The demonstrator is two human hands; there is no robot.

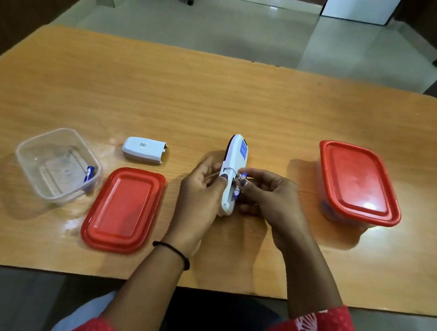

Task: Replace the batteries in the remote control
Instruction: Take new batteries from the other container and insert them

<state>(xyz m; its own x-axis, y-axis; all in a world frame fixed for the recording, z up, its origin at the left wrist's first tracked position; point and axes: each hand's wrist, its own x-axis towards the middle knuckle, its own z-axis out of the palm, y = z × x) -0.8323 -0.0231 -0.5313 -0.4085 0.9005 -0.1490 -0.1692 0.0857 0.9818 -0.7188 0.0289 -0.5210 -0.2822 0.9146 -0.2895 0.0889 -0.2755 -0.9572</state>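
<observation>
A white remote control (pixel 236 156) stands on its side in the middle of the table, back facing right, battery bay open. My left hand (pixel 202 188) grips its lower half, thumb across the back. My right hand (pixel 267 193) pinches a blue battery (pixel 240 183) at the bay, one end lifted out. The white battery cover (pixel 144 149) lies on the table to the left. Another blue battery (pixel 89 173) lies in the open clear container (pixel 41 154) at far left.
A loose red lid (pixel 123 209) lies between the clear container and my left hand. A closed clear container with a red lid (pixel 358 181) stands at right. The wooden table (pixel 222 94) ends just in front of my lap.
</observation>
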